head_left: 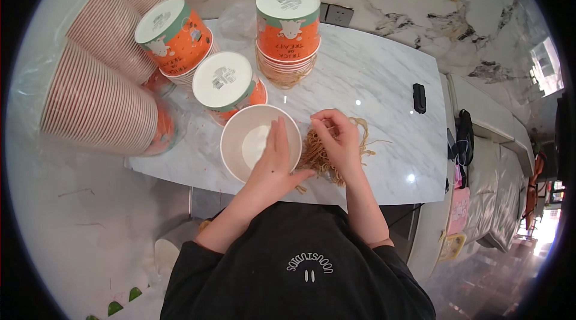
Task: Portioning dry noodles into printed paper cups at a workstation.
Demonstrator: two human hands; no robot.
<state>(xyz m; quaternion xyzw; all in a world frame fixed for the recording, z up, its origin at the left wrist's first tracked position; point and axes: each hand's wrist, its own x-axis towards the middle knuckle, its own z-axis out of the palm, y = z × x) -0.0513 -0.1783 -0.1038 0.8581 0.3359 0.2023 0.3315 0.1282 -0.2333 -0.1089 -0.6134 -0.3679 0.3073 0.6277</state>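
One upright tub (pixel 235 147) — two hands (pixel 271 167), strands (pixel 314 155).

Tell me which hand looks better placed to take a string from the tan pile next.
Probably the right hand: it is over the pile, fingers curled. The left hand appears mostly across the cup, only its thumb pointing toward the strings.

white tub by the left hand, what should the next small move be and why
Probably draw one strand from the brown string with the right hand, while the left hand steadies the white tub: the right hand is over the string, the left at the tub, no string shows inside it, and similar cord circles the back orange stack.
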